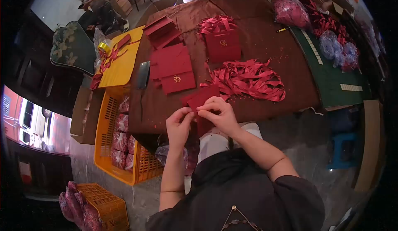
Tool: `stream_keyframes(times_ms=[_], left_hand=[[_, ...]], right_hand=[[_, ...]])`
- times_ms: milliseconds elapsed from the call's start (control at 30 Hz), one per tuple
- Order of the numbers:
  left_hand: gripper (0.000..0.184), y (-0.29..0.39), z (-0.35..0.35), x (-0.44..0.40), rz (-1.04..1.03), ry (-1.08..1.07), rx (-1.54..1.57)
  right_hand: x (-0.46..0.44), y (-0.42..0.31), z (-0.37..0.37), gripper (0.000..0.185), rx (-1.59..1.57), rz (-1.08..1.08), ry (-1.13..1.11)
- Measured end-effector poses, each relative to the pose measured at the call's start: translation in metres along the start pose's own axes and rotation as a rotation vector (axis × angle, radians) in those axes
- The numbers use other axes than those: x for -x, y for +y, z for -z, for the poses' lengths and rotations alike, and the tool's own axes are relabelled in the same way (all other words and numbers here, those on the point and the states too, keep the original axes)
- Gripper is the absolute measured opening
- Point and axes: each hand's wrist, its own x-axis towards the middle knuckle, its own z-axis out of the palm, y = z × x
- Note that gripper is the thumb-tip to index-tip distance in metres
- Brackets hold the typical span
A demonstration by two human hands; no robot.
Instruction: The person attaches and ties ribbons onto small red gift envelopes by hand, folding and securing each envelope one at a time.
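A dark red paper gift bag [206,95] lies at the table's near edge, with part of it hanging down toward my lap. My left hand [180,122] pinches at its left side, thumb against forefinger. From the right, my right hand [220,114] closes its fingertips on the bag's upper surface. Any ribbon between the fingertips is too small to make out. Just beyond my hands lies a loose heap of red ribbons [251,80]. Flat red bags with gold lettering [177,81] are stacked to the left of it.
Bags with ribbon handles [224,46] stand farther back on the brown tablecloth [286,88]. A phone [143,75] lies at the left edge. A yellow crate [102,133] holds wrapped red packs. Other people [94,0] are at the far left and far right.
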Motion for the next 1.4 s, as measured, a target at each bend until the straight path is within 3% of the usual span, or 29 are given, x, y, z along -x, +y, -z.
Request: stream_keyframes(times_ms=[67, 167, 233, 300, 367, 400, 467, 567, 600, 667, 700, 767, 800, 867, 900, 967, 1000, 1067, 1100, 1133, 1233, 1300, 1367, 1400], left_hand=[[0.011, -0.01, -0.003, -0.004, -0.092, 0.036, -0.017], [0.011, -0.01, -0.005, -0.006, -0.276, 0.07, -0.131], [0.009, -0.008, -0.004, -0.002, -0.355, 0.071, -0.232], [0.007, -0.001, -0.003, 0.0, -0.513, 0.137, -0.445], [0.007, 0.008, -0.002, -0.001, -0.614, 0.271, -0.527], [0.006, 0.007, 0.002, 0.0, -0.454, 0.349, -0.338], [0.007, 0.005, 0.026, -0.006, -0.325, 0.474, -0.137], [0.006, -0.002, 0.049, -0.025, -0.419, 0.595, -0.256], [0.011, 0.0, 0.056, -0.027, -0.294, 0.562, -0.28], [0.024, -0.012, 0.061, -0.037, -0.487, 0.552, -0.603], [0.036, -0.017, 0.059, -0.037, -0.416, 0.561, -0.718], [0.034, -0.013, 0.037, -0.025, -0.4, 0.662, -0.903], [0.033, -0.02, 0.03, -0.023, -0.498, 0.568, -0.885], [0.038, -0.039, 0.013, -0.02, -0.457, 0.311, -0.892], [0.044, -0.055, 0.004, -0.019, -0.386, 0.283, -0.914], [0.048, -0.081, -0.002, -0.023, -0.348, 0.25, -0.967], [0.048, -0.084, -0.002, -0.023, -0.344, 0.256, -0.966], [0.047, -0.087, -0.004, -0.023, -0.312, 0.273, -0.932], [0.047, -0.083, -0.005, -0.023, -0.292, 0.277, -0.96], [0.047, -0.081, -0.006, -0.023, -0.287, 0.283, -0.955], [0.047, -0.08, -0.008, -0.022, -0.346, 0.31, -0.932], [0.046, -0.08, -0.008, -0.024, -0.245, 0.261, -0.88], [0.045, -0.079, -0.007, -0.024, -0.286, 0.287, -0.874], [0.045, -0.076, -0.006, -0.025, -0.252, 0.28, -0.889]], right_hand=[[-0.005, -0.005, 0.007, 0.017, 0.004, -0.002, -0.045], [-0.024, -0.026, 0.023, 0.04, 0.571, 0.348, 0.159], [-0.037, -0.016, 0.028, 0.042, 0.561, 0.359, 0.051], [-0.039, 0.003, 0.034, 0.033, 0.506, 0.344, -0.053], [-0.04, 0.012, 0.038, 0.025, 0.237, -0.047, -0.28], [-0.042, 0.018, 0.039, 0.021, 0.203, -0.009, -0.174], [-0.043, 0.032, 0.048, 0.021, 0.133, -0.106, -0.095], [-0.045, 0.039, 0.052, 0.023, 0.18, -0.213, -0.109], [-0.048, 0.038, 0.051, 0.022, 0.224, -0.233, -0.116], [-0.048, 0.047, 0.043, 0.024, 0.245, -0.207, -0.1], [-0.048, 0.053, 0.039, 0.028, 0.254, -0.22, -0.057], [-0.048, 0.062, 0.032, 0.032, 0.324, -0.261, -0.004], [-0.046, 0.067, 0.026, 0.032, 0.323, -0.264, -0.004], [-0.041, 0.073, 0.015, 0.03, 0.523, -0.063, 0.071], [-0.036, 0.073, 0.012, 0.024, 0.572, -0.051, 0.042], [-0.032, 0.055, 0.009, 0.032, 0.768, 0.262, 0.144], [-0.03, 0.058, 0.02, 0.048, 0.801, 0.363, -0.035], [-0.022, 0.054, 0.042, 0.05, 0.73, 0.653, -0.527], [-0.012, 0.047, 0.047, 0.052, 0.647, 0.609, -0.736], [-0.003, 0.041, 0.05, 0.05, 0.633, 0.605, -0.803], [0.015, 0.059, 0.06, 0.04, 0.635, 0.618, -0.882], [0.011, 0.065, 0.067, 0.029, 0.654, 0.633, -0.93], [0.014, 0.057, 0.068, 0.019, 0.525, 0.549, -0.869], [0.014, 0.045, 0.069, 0.017, 0.337, 0.462, -0.719]])
